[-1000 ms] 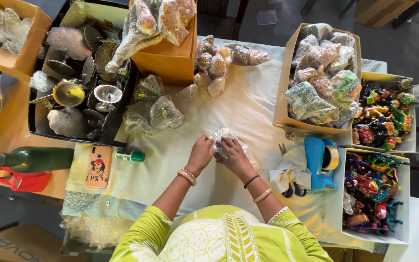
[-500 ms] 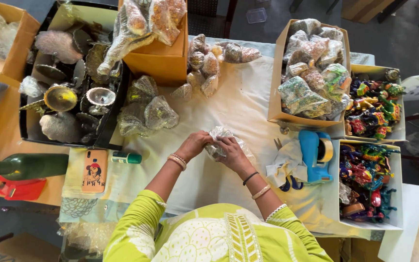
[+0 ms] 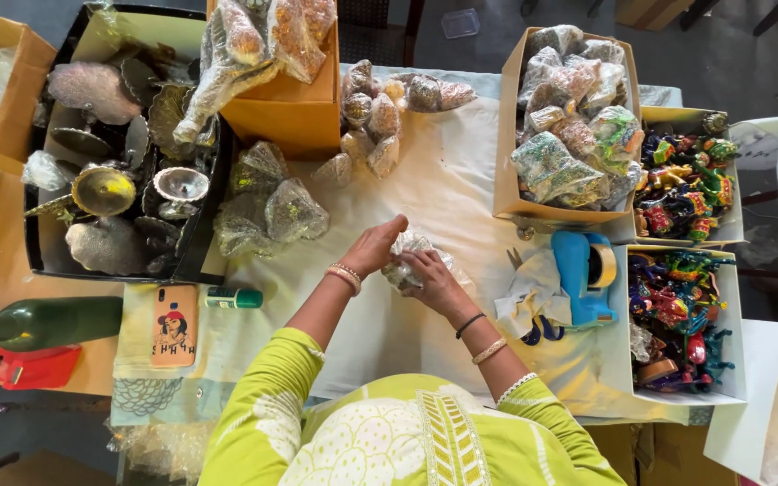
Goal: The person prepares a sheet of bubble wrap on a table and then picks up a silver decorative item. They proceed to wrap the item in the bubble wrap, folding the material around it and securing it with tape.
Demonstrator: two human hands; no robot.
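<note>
— Item under the hands?
— A small bundle in clear crinkled plastic wrap (image 3: 410, 258), near the centre of the frame, on the white cloth (image 3: 443, 171). Contents cannot be made out.
— Left hand?
— Left hand (image 3: 376, 247) curled over the bundle's left side, fingers closed on the wrap, wrist bent, bangles showing.
— Right hand?
— Right hand (image 3: 431, 274) clasps the bundle's right and lower side, fingers folded inward. Blue tape dispenser (image 3: 580, 274) lies to the right, apart.
</note>
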